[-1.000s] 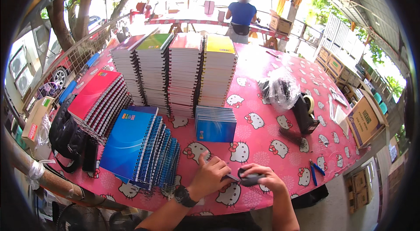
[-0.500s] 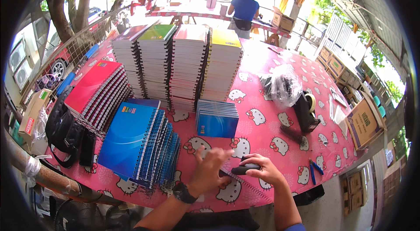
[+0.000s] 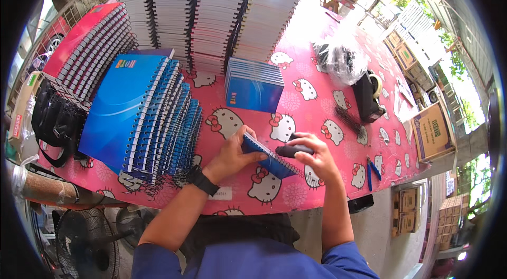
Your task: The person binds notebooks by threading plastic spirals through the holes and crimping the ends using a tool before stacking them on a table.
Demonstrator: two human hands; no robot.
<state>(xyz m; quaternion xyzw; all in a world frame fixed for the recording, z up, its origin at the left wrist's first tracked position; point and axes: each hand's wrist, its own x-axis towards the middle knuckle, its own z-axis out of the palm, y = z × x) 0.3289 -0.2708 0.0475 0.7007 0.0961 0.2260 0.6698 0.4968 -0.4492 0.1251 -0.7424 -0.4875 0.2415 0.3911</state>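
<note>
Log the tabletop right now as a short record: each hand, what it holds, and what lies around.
Left hand: gripping a small blue spiral notebook, tilted
Right hand: holding a black rounded handheld tool by the notebook's coiled edge; tool contact unclear
Beyond the hands: a short stack of small blue notebooks
Left side: a stack of large blue spiral notebooks
Right side: blue-handled pliers, a black tape dispenser
Surface: pink cat-print table cover
</note>
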